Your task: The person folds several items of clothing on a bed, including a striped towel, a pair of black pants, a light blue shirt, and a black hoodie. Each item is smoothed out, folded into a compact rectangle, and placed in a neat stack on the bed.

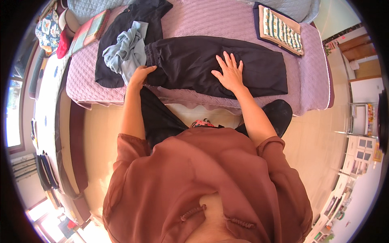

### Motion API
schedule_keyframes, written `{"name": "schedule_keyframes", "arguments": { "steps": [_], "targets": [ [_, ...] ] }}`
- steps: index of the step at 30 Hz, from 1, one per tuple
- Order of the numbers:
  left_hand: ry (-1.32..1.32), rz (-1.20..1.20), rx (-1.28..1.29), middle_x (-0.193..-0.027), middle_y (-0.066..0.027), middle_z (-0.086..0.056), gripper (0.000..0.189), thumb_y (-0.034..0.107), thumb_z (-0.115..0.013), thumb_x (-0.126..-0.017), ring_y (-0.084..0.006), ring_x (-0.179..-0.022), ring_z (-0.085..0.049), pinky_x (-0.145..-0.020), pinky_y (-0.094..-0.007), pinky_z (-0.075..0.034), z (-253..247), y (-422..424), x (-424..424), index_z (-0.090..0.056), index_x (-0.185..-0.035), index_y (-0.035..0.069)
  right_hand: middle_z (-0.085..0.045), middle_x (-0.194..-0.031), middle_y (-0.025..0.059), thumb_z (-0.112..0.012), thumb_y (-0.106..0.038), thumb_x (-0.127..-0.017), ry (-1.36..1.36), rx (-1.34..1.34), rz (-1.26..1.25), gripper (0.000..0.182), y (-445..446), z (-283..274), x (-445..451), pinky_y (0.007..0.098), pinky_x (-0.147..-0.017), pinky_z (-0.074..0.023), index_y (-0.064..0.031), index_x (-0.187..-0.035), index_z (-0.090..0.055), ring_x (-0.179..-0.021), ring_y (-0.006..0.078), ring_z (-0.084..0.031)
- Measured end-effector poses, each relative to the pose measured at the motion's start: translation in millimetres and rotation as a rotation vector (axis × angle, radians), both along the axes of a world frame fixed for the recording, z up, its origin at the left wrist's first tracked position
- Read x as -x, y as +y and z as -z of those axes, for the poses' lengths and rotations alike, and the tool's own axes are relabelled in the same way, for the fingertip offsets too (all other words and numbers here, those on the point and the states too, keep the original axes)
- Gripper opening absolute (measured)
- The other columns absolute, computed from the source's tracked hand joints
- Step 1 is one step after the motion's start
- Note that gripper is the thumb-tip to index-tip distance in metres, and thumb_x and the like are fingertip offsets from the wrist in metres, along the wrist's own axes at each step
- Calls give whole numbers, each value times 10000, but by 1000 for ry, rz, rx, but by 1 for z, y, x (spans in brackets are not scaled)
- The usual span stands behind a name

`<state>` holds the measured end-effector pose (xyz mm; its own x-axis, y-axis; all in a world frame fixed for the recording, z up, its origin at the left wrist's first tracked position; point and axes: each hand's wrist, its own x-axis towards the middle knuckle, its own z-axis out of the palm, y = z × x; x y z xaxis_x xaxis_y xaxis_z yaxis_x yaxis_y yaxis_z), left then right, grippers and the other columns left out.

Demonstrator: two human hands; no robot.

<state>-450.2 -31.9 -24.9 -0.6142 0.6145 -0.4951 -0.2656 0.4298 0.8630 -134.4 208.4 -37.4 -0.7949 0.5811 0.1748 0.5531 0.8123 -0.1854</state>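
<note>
Black trousers (188, 62) with an elastic waistband lie folded lengthwise across a quilted mauve sofa cover (209, 18). At the lower corner of the waistband, my left hand (142, 75) pinches the cloth between thumb and fingers. My right hand (230, 71) rests flat on the folded legs with its fingers spread. A crumpled light blue garment (126, 50) touches the waistband and lies on a black garment (109, 63) spread out at the left.
Folded clothes (281, 30), a green-and-white patterned piece on top, lie by the right armrest (314, 66). A folded plaid cloth (89, 32), a red item (62, 44) and a floral cloth (48, 32) are at the upper left. My knees are against the sofa's front edge.
</note>
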Motion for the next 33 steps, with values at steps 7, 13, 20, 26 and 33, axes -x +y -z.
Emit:
{"name": "schedule_keyframes", "arguments": {
  "steps": [7,13,20,26,33],
  "targets": [
    [-367,-61,-416,-1024,-139,-716,340,103,-708,-841,-261,-885,-724,-831,-382,-603,-37,8,-9,-622,-1142,-28,-317,-1600,99,-532,-604,-931,74,10,-97,692,4,8,-6,594,-1188,-123,-167,-1466,-485,-1497,309,-230],
    [-246,114,-644,-1145,-153,-690,475,61,-639,-850,-253,-978,-708,-895,-355,-579,-120,52,-82,-558,-1308,-40,-511,-1465,115,-546,-596,-949,621,863,-104,698,-4,-55,9,454,-1178,-224,-43,-1376,-562,-1431,245,-361],
    [160,526,-627,-1231,-79,-570,780,85,-688,-893,-153,-1133,-550,-994,-306,-441,-131,137,-232,-265,-1538,-37,-617,-1197,97,-776,-293,-860,960,1476,-98,613,6,-130,-34,328,-940,-484,-21,-1337,-502,-1076,186,-603],
    [791,545,-717,-1065,-122,-641,411,-9,-652,-839,-259,-1009,-630,-918,-353,-492,-85,153,-270,-619,-1248,18,-706,-1044,112,-679,-35,-791,1013,1586,228,402,87,-58,-120,360,-827,-568,3,-1187,-621,-900,237,-694],
    [1342,478,-465,-1311,-163,-578,460,186,-702,-842,-368,-1231,-514,-1024,-492,-400,-51,169,-246,-613,-1277,69,-677,-1148,153,-685,-51,-797,1060,1530,243,533,147,-75,-170,380,-850,-571,13,-1309,-554,-976,278,-684]
  ]
}}
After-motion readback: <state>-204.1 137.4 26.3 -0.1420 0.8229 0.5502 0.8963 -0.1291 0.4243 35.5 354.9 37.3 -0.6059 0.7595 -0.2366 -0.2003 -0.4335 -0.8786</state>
